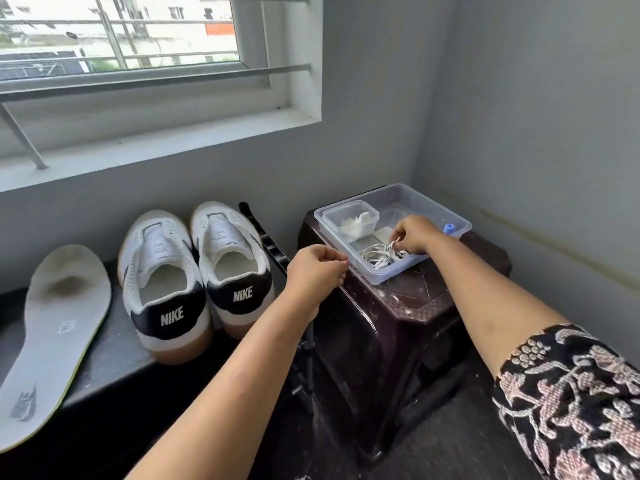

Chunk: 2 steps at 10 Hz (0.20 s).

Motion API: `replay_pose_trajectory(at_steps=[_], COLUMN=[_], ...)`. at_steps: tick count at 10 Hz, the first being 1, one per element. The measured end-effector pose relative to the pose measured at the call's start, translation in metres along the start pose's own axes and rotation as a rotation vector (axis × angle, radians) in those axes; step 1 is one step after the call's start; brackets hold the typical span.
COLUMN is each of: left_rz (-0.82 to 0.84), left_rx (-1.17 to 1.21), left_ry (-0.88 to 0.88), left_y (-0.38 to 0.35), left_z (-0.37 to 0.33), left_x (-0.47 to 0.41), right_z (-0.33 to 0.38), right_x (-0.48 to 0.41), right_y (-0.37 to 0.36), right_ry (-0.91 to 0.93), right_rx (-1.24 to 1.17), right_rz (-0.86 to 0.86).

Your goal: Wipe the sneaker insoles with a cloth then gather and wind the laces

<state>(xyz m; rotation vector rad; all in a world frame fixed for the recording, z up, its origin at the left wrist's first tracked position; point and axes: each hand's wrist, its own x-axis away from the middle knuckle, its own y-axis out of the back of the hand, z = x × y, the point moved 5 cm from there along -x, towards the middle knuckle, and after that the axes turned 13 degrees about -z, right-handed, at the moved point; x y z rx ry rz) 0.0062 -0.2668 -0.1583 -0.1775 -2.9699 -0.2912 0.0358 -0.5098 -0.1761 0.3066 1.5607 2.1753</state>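
Right hand (414, 234) is down inside the clear plastic tray (460, 226), fingers pinched on the loose white laces (379, 255) that lie heaped in the tray's near corner, just under and to the left of that hand. Left hand (317, 270) hangs at the tray's near-left edge, curled into a narrow pinch; it may be holding a lace end, but nothing shows clearly between the fingers, so I cannot tell. Beyond the right hand sits a small lidless container (349, 220) with something white and crumpled in it, possibly the cloth, and to its right a little blue cap (449, 228). The tray rests on a dark plastic stool (398, 306). Well off to the left of the left hand, the two Nike sneakers (194, 271) stand heels toward us with no laces visible from here, and one insole (55, 334) lies flat beyond them, a dark smudge showing at its heel. So the work looks to be at the lace stage: gathering under way, winding not yet done, the heap a tangle rather than a coil. Whether the wiping is finished is hard to judge; only one insole is out in view.
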Motion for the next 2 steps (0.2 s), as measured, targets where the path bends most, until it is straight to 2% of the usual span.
replay_pose_trajectory(at_steps=[2], left_rz=[0.038], left_rx=[0.063], left_ry=[-0.036], left_y=[0.006], left_z=[-0.015], left_x=[0.015], right_z=[0.001], right_x=[0.006], right_y=[0.013], right_ry=[0.004], right_rx=[-0.029], right_rz=[-0.075])
